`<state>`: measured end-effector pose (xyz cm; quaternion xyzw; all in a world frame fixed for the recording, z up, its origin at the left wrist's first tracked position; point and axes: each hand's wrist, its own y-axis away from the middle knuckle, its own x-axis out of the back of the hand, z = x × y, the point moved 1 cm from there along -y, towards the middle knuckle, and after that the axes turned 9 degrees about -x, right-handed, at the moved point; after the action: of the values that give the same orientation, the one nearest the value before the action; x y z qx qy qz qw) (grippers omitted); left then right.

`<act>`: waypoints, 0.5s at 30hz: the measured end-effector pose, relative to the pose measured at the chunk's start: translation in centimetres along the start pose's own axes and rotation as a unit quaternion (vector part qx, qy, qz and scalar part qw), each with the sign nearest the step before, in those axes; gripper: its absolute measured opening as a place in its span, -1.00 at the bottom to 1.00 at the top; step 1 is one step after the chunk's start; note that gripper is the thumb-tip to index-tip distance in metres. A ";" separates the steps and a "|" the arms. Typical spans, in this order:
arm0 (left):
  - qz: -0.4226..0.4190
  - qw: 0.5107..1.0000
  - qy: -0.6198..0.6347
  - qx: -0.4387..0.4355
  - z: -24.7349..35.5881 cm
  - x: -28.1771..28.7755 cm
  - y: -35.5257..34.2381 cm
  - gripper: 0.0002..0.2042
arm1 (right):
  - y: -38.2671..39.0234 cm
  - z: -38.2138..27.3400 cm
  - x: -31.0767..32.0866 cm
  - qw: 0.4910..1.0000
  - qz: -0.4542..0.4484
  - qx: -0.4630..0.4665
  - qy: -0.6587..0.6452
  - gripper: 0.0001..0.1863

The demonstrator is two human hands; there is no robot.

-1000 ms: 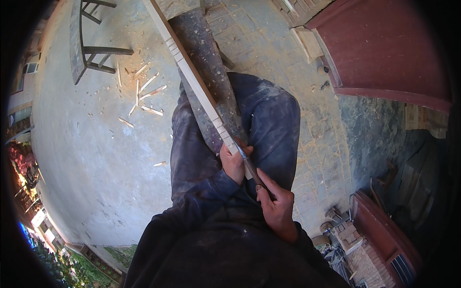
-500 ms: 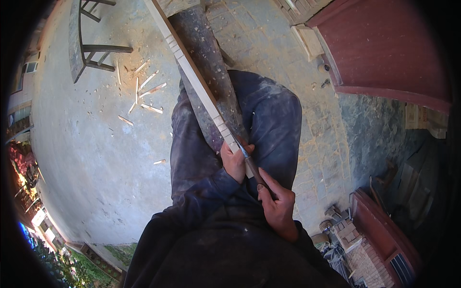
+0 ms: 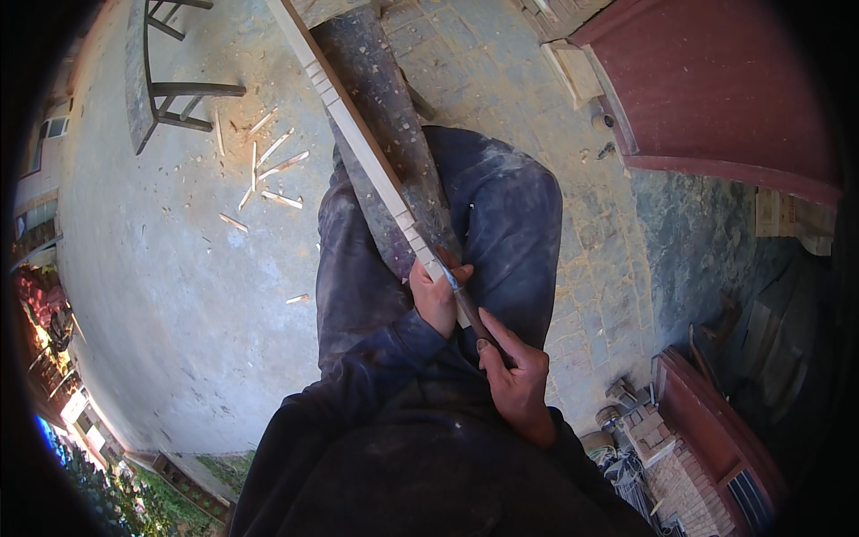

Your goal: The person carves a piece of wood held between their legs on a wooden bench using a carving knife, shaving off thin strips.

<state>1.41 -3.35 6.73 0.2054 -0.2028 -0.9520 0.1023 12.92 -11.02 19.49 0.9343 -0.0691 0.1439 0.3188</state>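
A long pale strip of wood point(image 3: 376, 167) slants across my lap, with dark cross lines or cuts at two stretches along it. It rests on a worn, speckled dark wooden bench point(image 3: 398, 125) between my thighs. My left hand point(image 3: 436, 300) is wrapped round the strip near its close end, the fingertips showing on the right side. My right hand point(image 3: 517, 371) grips the brown handle of a chisel point(image 3: 472, 315), index finger stretched along it. The chisel's metal blade lies against the strip beside my left fingers. Its cutting edge is too small to make out.
Several wood offcuts point(image 3: 273, 161) and sawdust lie on the concrete floor to the left. A wooden stool point(image 3: 143, 85) lies tipped at the far left. A dark red panel point(image 3: 707, 89) stands far right. Stacked bricks point(image 3: 649, 434) are at the near right.
The view has shifted very slightly. Both hands, the chisel and the strip keep nearly the same places.
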 end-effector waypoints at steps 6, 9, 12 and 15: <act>0.000 1.000 0.008 -0.006 -0.5 0.2 0.0 -0.73 | 0.0 -0.4 0.2 1.000 -0.003 0.003 -0.002 -0.58; 0.001 1.000 0.010 -0.006 -0.6 0.3 0.0 -0.72 | -0.1 -0.9 0.5 1.000 -0.005 0.017 0.010 -0.57; -0.004 1.000 0.018 -0.005 -0.5 0.3 0.0 -0.73 | -0.1 -1.7 0.8 1.000 -0.011 0.011 0.020 -0.57; -0.015 1.000 0.026 -0.006 -0.6 0.3 0.0 -0.73 | -0.1 -2.3 1.0 1.000 -0.007 0.015 0.023 -0.58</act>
<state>1.40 -3.64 6.19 0.2321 -0.1913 -0.9490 0.0948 13.36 -9.59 21.44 0.9357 -0.0527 0.1642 0.3078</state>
